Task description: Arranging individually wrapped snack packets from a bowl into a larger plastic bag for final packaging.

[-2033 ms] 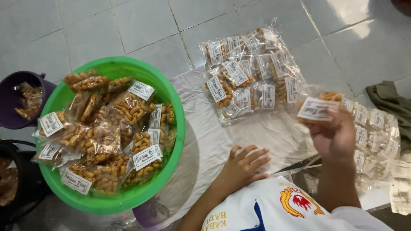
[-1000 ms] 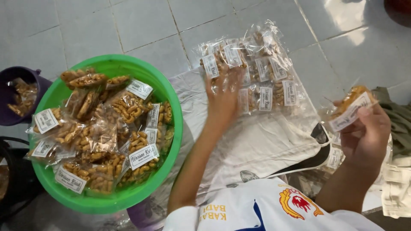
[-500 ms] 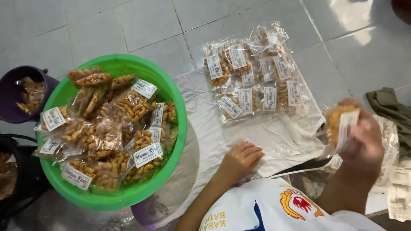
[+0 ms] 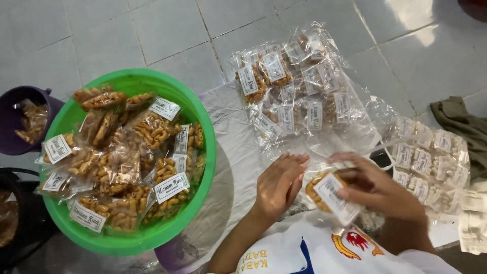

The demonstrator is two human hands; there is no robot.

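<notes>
The right hand (image 4: 378, 190) grips a small clear snack packet (image 4: 329, 195) with a white label, fingers curled over its top edge and thumb on the label. The left hand (image 4: 279, 182) stands just beside it at nine o'clock, fingers straight and together, palm turned toward the packet and touching its side. Both hands hover over a pale cloth (image 4: 238, 152) spread on the grey tiled floor (image 4: 152, 35). At twelve o'clock from the hands lies a flat cluster of labelled packets in clear plastic (image 4: 291, 91). At three o'clock a second heap of packets (image 4: 431, 162) rests by an olive cloth (image 4: 464, 124). At nine o'clock, well apart, a green basin (image 4: 205, 127) holds many filled packets; beyond it sits a purple bucket (image 4: 18, 109).
</notes>
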